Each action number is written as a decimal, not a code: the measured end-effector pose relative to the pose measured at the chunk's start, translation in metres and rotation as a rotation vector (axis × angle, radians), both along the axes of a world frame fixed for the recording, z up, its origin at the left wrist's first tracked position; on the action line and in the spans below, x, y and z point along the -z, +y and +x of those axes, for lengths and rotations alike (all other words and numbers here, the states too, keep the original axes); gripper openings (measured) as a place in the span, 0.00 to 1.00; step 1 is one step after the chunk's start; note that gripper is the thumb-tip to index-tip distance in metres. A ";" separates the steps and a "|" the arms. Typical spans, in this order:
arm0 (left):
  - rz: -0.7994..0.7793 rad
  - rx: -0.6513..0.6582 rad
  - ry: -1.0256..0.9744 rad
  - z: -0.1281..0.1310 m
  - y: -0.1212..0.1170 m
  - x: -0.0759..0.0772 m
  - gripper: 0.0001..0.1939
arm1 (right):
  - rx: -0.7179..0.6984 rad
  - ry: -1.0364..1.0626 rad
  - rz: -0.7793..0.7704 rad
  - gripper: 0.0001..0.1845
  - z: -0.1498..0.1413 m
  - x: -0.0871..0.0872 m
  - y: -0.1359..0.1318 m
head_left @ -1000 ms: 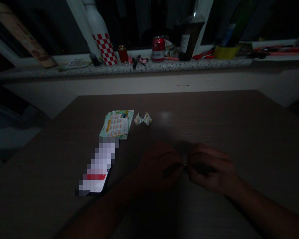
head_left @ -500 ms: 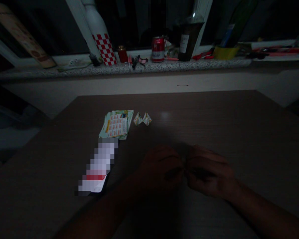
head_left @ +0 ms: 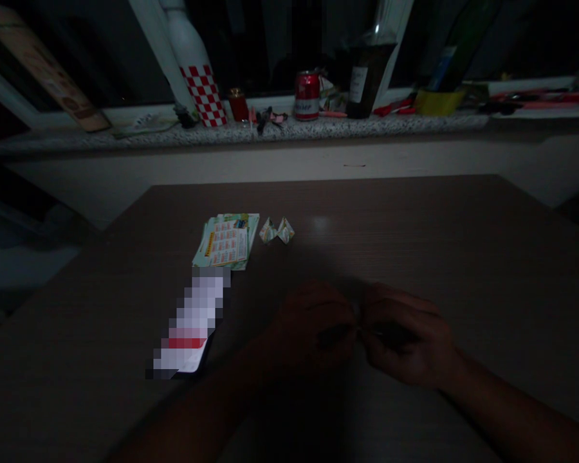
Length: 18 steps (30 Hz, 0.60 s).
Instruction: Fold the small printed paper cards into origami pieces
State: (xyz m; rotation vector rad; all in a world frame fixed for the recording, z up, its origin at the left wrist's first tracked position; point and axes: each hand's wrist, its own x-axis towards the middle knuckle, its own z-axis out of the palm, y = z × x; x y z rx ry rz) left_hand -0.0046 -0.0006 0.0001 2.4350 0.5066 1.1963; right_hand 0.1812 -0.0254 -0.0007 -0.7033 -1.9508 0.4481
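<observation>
Leaflets point(head_left: 226, 245), then folded paper point(head_left: 284, 232), lie toward the worktop's point(head_left: 415, 222) far edge. Nearer, left hand point(head_left: 313, 321) and right hand point(head_left: 412, 334) meet, fingers pinched closed on a tiny piece point(head_left: 358, 329), too dark to identify; light, even pressure should keep it aligned.

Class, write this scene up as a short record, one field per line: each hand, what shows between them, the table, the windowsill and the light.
Left hand: fingers curled, fingertips close to the right hand's
Right hand: fingers curled, facing the left
Between them: a small pale speck, too dark to identify
Table: lit phone, stack of printed papers, folded paper piece to the stack's right
Windowsill: checkered bottle, red can, other items
Light: dim
</observation>
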 end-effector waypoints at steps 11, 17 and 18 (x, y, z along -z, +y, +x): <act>0.034 0.042 -0.005 0.002 0.000 -0.001 0.02 | -0.015 -0.028 0.034 0.08 0.000 -0.001 -0.001; -0.016 0.049 -0.015 0.002 0.000 -0.001 0.04 | -0.019 -0.021 0.016 0.09 -0.001 -0.002 -0.002; -0.020 0.054 -0.018 0.002 0.000 -0.001 0.04 | -0.017 -0.013 0.019 0.09 -0.001 -0.002 -0.002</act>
